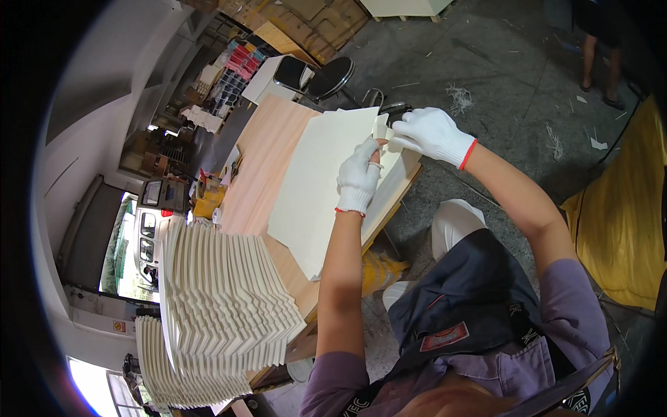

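Observation:
A large cream cardboard sheet (313, 174) lies on the wooden table, with small folded flaps at its far right corner. My left hand (358, 179), in a white knit glove with bare fingertips showing, is closed on the sheet's right edge near that corner. Just beyond it, my right hand (432, 135), in a white glove with a red cuff, has its fingers bent together at a narrow flap of the same sheet. The fingertips partly hide the flap, so the exact grip there is hard to see.
Tall stacks of folded cream cardboard (222, 299) stand at the near left of the wooden table (260, 146). A yellow tape-like item (207, 198) sits by the table's left edge. Black chairs (331, 78) are beyond the far end. Another person (601, 55) stands at the far right.

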